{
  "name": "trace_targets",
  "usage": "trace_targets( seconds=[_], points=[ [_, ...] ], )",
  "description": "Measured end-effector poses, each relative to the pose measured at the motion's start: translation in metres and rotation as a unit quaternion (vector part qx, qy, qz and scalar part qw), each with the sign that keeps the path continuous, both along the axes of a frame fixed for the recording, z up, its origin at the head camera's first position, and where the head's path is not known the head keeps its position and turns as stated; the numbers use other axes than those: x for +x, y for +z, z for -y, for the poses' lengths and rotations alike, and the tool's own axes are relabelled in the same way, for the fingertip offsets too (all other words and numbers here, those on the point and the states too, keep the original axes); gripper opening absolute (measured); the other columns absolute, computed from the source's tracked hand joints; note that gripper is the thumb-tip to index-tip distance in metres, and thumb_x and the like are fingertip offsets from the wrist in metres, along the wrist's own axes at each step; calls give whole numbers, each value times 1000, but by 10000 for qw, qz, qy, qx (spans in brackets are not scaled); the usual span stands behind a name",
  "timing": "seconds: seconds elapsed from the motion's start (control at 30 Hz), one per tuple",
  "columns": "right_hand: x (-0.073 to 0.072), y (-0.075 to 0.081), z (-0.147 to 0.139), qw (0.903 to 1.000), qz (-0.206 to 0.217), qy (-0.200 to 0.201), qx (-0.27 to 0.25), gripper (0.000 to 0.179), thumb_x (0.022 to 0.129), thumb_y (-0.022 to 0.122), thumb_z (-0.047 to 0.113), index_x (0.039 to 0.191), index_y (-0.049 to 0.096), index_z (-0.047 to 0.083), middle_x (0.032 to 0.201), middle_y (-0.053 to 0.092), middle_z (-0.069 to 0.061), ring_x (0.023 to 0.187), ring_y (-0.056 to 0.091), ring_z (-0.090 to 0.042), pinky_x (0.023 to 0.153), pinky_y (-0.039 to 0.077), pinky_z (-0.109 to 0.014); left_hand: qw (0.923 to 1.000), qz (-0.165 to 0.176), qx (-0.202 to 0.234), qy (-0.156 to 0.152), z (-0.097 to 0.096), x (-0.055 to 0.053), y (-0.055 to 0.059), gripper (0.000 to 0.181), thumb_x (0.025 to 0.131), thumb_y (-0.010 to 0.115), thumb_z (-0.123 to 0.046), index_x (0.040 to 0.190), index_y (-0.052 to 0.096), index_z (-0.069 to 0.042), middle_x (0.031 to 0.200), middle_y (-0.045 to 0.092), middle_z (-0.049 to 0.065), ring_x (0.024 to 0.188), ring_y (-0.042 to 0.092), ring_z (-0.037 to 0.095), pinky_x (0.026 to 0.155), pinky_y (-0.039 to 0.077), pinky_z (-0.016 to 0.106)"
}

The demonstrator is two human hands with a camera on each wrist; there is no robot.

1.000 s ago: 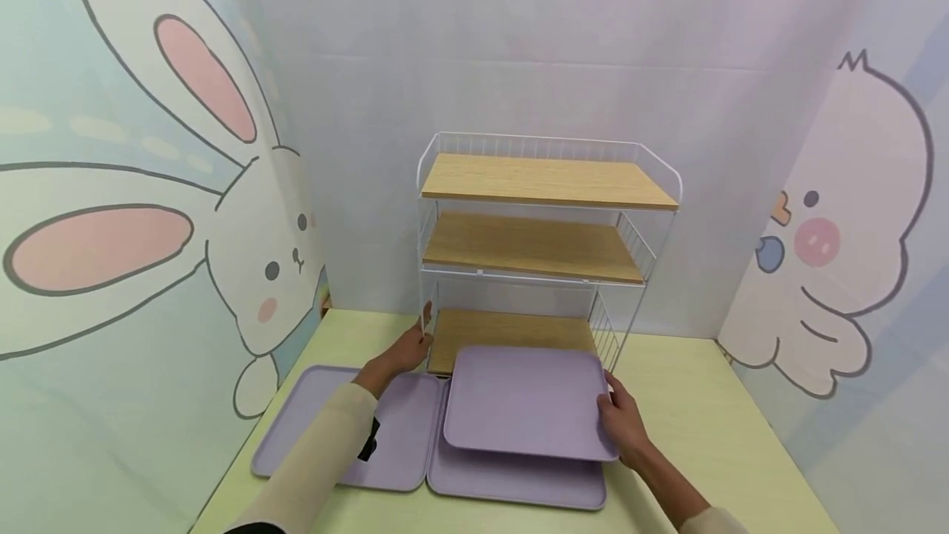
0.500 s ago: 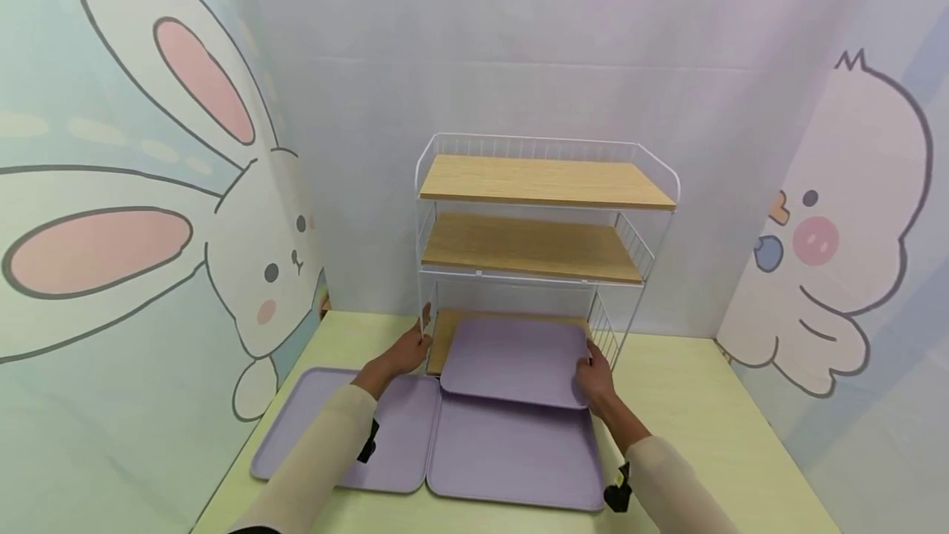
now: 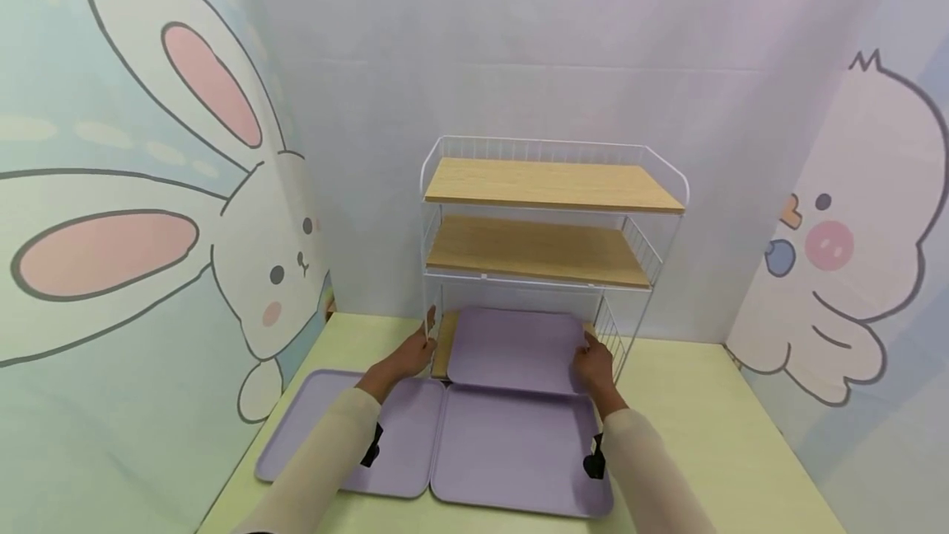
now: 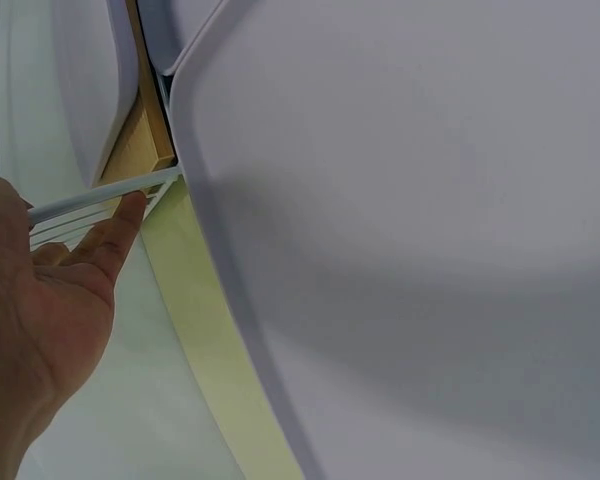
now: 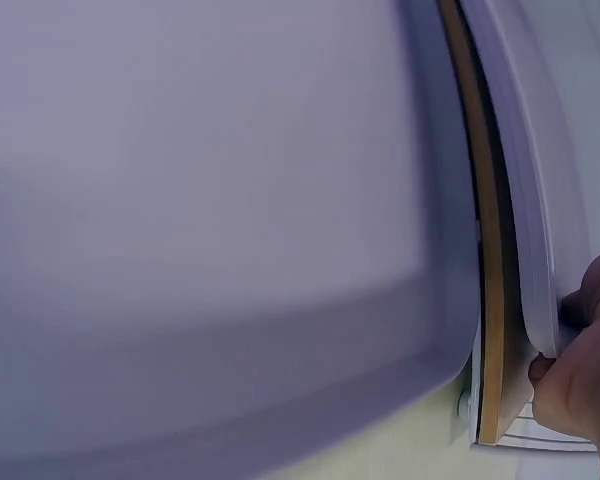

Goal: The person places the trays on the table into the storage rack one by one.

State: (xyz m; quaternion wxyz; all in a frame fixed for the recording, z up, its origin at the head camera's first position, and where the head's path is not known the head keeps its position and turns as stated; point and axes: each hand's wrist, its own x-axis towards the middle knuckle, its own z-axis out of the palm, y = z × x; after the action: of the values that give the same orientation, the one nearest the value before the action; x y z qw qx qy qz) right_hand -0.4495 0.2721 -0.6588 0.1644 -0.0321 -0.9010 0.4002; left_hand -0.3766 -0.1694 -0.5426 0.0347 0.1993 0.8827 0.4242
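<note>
In the head view, a white wire rack (image 3: pixel 552 185) with three wooden shelves stands at the back of the table. My left hand (image 3: pixel 412 354) grips its left front upright; the left wrist view has thumb and fingers about the white wire (image 4: pixel 105 196). A purple tray (image 3: pixel 515 351) lies over the bottom shelf (image 3: pixel 443 346), its near edge by the shelf front. My right hand (image 3: pixel 596 365) pinches this tray by its right side near the front corner. Seen from the right wrist, the tray's rim (image 5: pixel 535 200) sits just above the wooden shelf edge (image 5: pixel 492 300).
Two more purple trays lie side by side on the pale yellow table (image 3: pixel 697 435): a left tray (image 3: pixel 406 439), partly behind my left sleeve, and a right tray (image 3: pixel 515 456) in front of the rack. The middle shelf (image 3: pixel 534 250) hangs above the held tray.
My right hand has carried the tray back and left, from above the right table tray in over the bottom shelf. My left hand keeps its grip on the rack.
</note>
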Motion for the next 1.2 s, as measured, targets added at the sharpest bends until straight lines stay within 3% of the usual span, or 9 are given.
trace_targets(
  seconds=[0.13, 0.27, 0.53, 0.63, 0.77, 0.83, 1.0, 1.07, 1.2],
  points=[
    [-3, -8, -1, 9999, -102, 17, 100, 55, 102, 47, 6, 151, 59, -17, 128, 68, -47, 119, 66, -64, 106, 56, -68, 9999, 44, -73, 67, -2, 0, 0, 73, 117, 33, -7, 177, -7, 6, 178, 21, 44, 163, 36, 60, 136, 32, 67],
    [4, -3, 3, 9989, -173, -161, 410, 55, 101, 46, 4, 149, 59, -18, 124, 69, -46, 115, 66, -61, 104, 55, -68, 9999, 40, -74, 68, -3, 0, 1, 75, 116, 36, -6, 178, -5, 6, 178, 22, 44, 164, 34, 61, 136, 30, 69],
    [55, 63, 33, 9987, 36, -425, 292, 62, 90, 46, 4, 146, 59, -19, 129, 64, -49, 123, 61, -69, 99, 54, -75, 9999, -41, -51, 98, -3, -1, 2, 75, 116, 36, -6, 178, -5, 6, 177, 23, 45, 156, 46, 62, 130, 40, 68],
    [69, 76, 38, 9990, 43, -334, 297, 63, 90, 46, 5, 148, 60, -18, 129, 66, -48, 122, 62, -68, 97, 55, -74, 9999, 23, -68, 137, -2, 0, 2, 74, 117, 35, -7, 178, -6, 4, 179, 22, 43, 159, 44, 60, 131, 39, 67],
    [76, 67, 30, 9995, -255, -121, 152, 62, 91, 50, 8, 146, 64, -14, 119, 71, -43, 107, 68, -60, 84, 58, -66, 9999, 42, -20, 161, -2, 0, 0, 74, 117, 34, -8, 178, -6, 3, 180, 20, 41, 167, 30, 57, 137, 30, 67],
    [72, 50, 17, 9981, -599, 120, -76, 60, 93, 54, 13, 147, 66, -9, 114, 73, -36, 99, 71, -49, 77, 59, -54, 9999, 65, 15, 153, -2, 0, -1, 74, 117, 34, -8, 179, -6, 3, 180, 19, 41, 168, 27, 56, 138, 28, 67],
    [111, 61, 11, 9968, -428, 511, -447, 56, 103, 62, 16, 154, 62, -7, 125, 72, -35, 108, 75, -45, 84, 66, -51, 9999, -22, 5, 110, -1, 0, -1, 75, 116, 36, -6, 178, -5, 6, 178, 21, 44, 165, 32, 60, 136, 31, 69],
    [138, 81, 17, 9980, -16, 439, -446, 56, 106, 63, 12, 158, 58, -8, 134, 69, -37, 117, 74, -51, 92, 66, -58, 9999, -91, 7, 67, 0, -1, -2, 76, 115, 36, -4, 177, -5, 8, 176, 22, 46, 163, 34, 62, 135, 31, 70],
    [168, 77, 10, 9986, 272, 237, -399, 59, 110, 66, 15, 165, 52, -4, 145, 68, -33, 128, 72, -47, 101, 64, -52, 9998, -154, 65, -110, 3, -9, -8, 77, 114, 36, -3, 176, -7, 8, 175, 21, 48, 164, 30, 63, 135, 29, 71]
  ],
)
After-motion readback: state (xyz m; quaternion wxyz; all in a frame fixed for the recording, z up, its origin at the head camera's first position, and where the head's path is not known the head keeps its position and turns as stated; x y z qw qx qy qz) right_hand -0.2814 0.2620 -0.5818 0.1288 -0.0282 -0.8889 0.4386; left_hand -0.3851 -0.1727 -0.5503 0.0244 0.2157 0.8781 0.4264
